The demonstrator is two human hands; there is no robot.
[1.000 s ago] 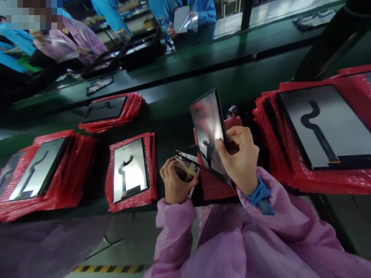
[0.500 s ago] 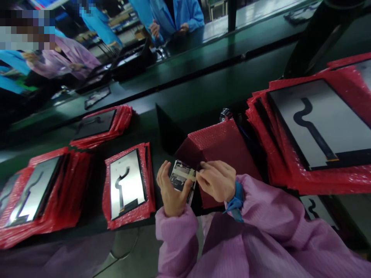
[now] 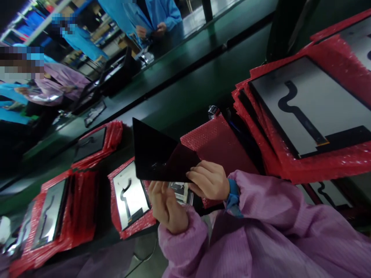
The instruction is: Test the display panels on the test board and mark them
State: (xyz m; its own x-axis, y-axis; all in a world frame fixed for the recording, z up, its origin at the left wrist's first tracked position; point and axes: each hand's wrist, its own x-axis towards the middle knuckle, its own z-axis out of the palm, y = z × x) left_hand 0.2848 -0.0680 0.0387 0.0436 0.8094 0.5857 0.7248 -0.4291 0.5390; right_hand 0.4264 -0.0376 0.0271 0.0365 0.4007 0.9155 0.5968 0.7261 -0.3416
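A glossy black panel (image 3: 156,154) is tilted up above the bench. My right hand (image 3: 210,179) pinches its lower right corner. At the panel's bottom edge is my left hand (image 3: 168,206), its fingers bent together; whether they grip the panel is hard to make out. Under the panel, between my hands, shows part of a small white-and-black printed piece (image 3: 182,192). Behind my right hand lies a red bubble-wrap sleeve (image 3: 220,143).
Stacks of display panels on red bubble wrap stand at the right (image 3: 327,112), left (image 3: 52,212) and near left (image 3: 131,197). A smaller stack (image 3: 95,144) lies farther back. People in blue and pink coats work across the bench (image 3: 185,92).
The black panel has come up in front of the small printed piece and now hides much of it. My left hand has left that piece and moved to the panel's lower edge. The view has shifted.
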